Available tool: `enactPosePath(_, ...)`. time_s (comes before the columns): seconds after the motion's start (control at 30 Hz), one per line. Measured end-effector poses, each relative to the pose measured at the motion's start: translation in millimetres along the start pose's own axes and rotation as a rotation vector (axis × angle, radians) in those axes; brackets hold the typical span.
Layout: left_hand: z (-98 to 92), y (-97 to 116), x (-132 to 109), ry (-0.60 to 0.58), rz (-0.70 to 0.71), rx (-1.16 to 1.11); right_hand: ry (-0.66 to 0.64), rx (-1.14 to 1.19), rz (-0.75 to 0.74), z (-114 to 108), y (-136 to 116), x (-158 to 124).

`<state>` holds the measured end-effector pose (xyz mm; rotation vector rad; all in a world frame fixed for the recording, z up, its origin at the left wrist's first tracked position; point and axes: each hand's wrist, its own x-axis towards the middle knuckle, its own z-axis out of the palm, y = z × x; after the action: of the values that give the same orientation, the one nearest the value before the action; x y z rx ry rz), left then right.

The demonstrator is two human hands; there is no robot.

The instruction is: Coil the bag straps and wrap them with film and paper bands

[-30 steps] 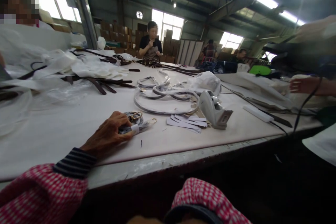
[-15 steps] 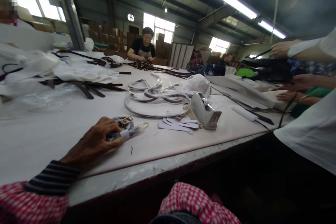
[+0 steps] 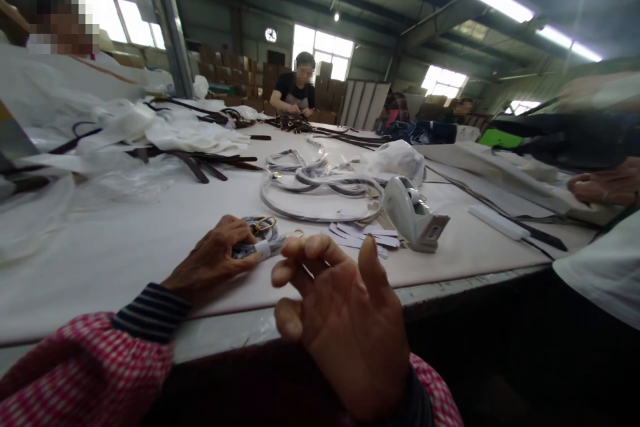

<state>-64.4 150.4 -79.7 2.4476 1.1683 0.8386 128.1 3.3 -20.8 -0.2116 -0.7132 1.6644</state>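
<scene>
My left hand (image 3: 220, 253) is wrapped round a coiled grey strap (image 3: 273, 233) with gold-coloured metal hooks, holding it down on the white tabletop. A white paper band (image 3: 262, 249) goes round the coil. My right hand (image 3: 345, 307) is raised in front of the table edge, palm showing, fingers partly bent and apart, with nothing in it. Beyond it lie several white paper strips (image 3: 365, 235) beside a grey tape dispenser (image 3: 414, 217). Behind these, loose grey straps (image 3: 320, 219) in clear wrapping are looped on the table.
Dark brown straps (image 3: 200, 167) and white wrapping (image 3: 170, 130) cover the table's left side. A white power strip (image 3: 497, 222) with a cable lies at the right. Co-workers' hands (image 3: 605, 183) handle material there. Another person (image 3: 295, 87) works across the table.
My right hand has come up into view from below the table edge, opened. My left hand keeps its hold on the coiled strap. The camera has turned slightly left.
</scene>
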Motion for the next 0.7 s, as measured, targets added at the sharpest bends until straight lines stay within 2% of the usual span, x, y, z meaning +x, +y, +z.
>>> enactPosePath(0.1,-0.8,3.3,-0.1,-0.052,-0.006,0.059,0.113,0.101,-0.007,-22.6,-4.4,8.3)
enactPosePath(0.23,-0.8,3.3,1.1,-0.062,-0.019,0.061,0.162,0.145,0.008,-42.0,-3.5,6.8)
enactPosePath(0.4,0.2,0.3,-0.3,-0.053,-0.023,0.049,0.163,0.122,0.017,-45.9,-5.5,5.8)
enactPosePath(0.7,-0.3,1.5,0.8,-0.049,0.016,0.058,0.092,0.076,0.008,-50.1,-7.6,3.3)
